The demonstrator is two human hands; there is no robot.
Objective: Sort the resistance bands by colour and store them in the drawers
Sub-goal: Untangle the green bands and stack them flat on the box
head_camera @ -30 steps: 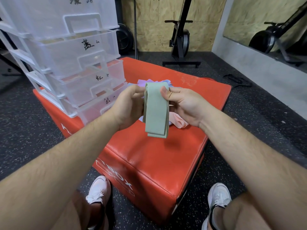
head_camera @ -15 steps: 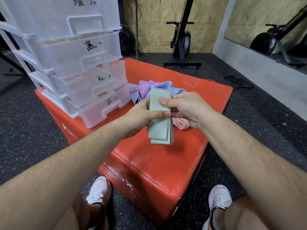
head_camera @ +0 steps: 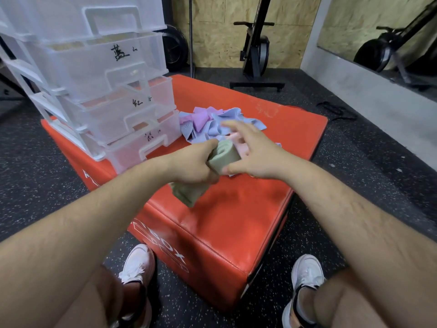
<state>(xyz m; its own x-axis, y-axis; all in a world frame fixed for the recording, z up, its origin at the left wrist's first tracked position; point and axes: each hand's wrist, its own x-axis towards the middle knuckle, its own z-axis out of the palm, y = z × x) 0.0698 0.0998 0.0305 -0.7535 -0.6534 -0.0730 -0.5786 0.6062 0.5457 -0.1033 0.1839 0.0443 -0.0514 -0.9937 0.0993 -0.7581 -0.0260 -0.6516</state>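
The left hand [head_camera: 191,162] gripped a folded sage-green fabric resistance band [head_camera: 224,153], its fingers curled round the middle, so that one rolled end stuck out toward the right hand and the other end hung below the fist. The band was held just above the red padded vinyl box [head_camera: 236,221], near its front half. The right hand [head_camera: 257,152] held nothing: its fingers were spread wide and nearly straight over the band's upper end, somewhat blurred, and whether the thumb touched the green fabric could not be told. Behind both hands a loose heap lay on the box top, made up of a lilac fabric band [head_camera: 201,117], a pale blue fabric band [head_camera: 246,123] and a light pink fabric band [head_camera: 241,147] partly hidden under the right fingers. Just left of the heap, a clear plastic drawer unit [head_camera: 94,74] stood on the box's far left corner, its drawer fronts marked with black handwritten characters and the lower drawers stepped out further than the upper ones. Two white trainers [head_camera: 137,263] stood on the black speckled floor [head_camera: 354,166].
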